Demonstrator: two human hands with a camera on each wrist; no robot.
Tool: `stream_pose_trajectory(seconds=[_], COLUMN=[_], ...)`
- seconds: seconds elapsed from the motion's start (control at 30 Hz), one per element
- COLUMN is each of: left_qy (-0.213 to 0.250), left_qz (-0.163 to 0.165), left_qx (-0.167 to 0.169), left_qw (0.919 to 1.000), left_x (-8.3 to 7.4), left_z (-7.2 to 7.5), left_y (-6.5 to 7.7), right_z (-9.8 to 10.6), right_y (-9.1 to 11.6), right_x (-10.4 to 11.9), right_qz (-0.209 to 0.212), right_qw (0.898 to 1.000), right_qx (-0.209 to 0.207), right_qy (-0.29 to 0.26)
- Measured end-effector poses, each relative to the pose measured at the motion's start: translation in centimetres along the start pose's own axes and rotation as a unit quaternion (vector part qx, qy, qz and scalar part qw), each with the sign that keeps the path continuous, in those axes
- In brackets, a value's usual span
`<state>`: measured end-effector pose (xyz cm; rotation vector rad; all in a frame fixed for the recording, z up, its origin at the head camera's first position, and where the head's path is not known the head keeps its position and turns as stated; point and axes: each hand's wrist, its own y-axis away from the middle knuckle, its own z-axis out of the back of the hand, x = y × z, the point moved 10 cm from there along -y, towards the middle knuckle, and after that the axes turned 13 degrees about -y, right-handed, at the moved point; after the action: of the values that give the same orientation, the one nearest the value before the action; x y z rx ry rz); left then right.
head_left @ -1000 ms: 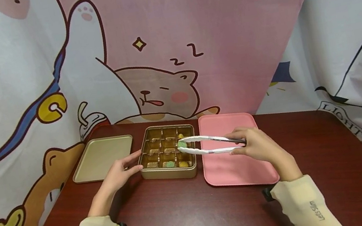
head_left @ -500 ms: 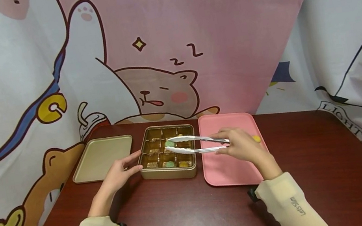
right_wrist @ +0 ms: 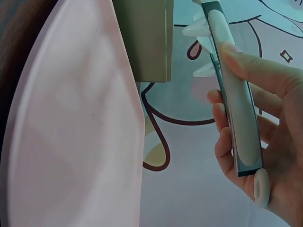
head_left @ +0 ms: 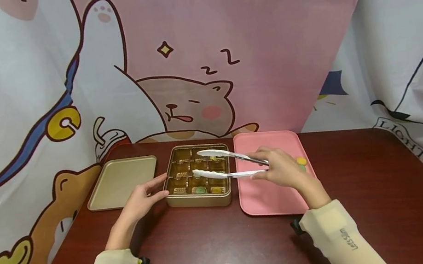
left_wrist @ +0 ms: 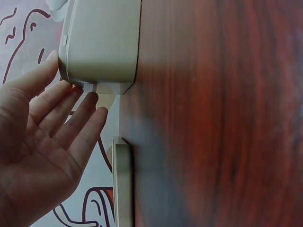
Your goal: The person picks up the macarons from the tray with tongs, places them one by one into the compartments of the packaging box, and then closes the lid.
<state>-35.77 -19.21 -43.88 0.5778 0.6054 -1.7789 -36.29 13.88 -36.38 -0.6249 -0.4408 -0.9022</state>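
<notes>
A gold square tin (head_left: 198, 201) with a divided brown insert stands on the table. Against its left side rests my left hand (head_left: 143, 203); the left wrist view shows the fingers (left_wrist: 85, 132) extended, tips at the tin's corner. My right hand (head_left: 282, 167) grips white-tipped tongs (right_wrist: 236, 104), whose arms are spread over the tin. Below the lower tip, a green piece shows partly in the middle compartment. In the front row lie a green round piece (head_left: 200, 190) and a yellow piece (head_left: 217, 190). Another yellow piece at the back right is partly covered by the tongs.
Right of the tin lies a pink tray (head_left: 268, 197), partly under my right hand. Near its right edge are a yellow piece (head_left: 301, 160) and a green one, partly hidden. A flat gold lid (head_left: 121, 184) lies on the left. Printed cloth (head_left: 285, 45) hangs behind the table.
My right hand has moved left with the tongs, carrying the green piece to the middle compartment. The tongs have since spread and released it. My left hand stays at the tin.
</notes>
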Motion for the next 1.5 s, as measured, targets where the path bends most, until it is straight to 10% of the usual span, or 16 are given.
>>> stream_pose_trajectory(seconds=[0.4, 1.5], left_qy=[0.002, 0.006], left_qz=[-0.007, 0.006], left_qx=[-0.003, 0.000], left_qw=[1.0000, 1.0000], left_x=[-0.1, -0.1], left_z=[0.3, 0.0], left_y=[-0.5, 0.2], right_z=[2.6, 10.7], right_y=[1.4, 7.5], right_x=[-1.8, -4.7], right_qz=[-0.051, -0.080], right_qw=[0.997, 0.992], right_qx=[-0.018, -0.099], right_qy=[-0.050, 0.021])
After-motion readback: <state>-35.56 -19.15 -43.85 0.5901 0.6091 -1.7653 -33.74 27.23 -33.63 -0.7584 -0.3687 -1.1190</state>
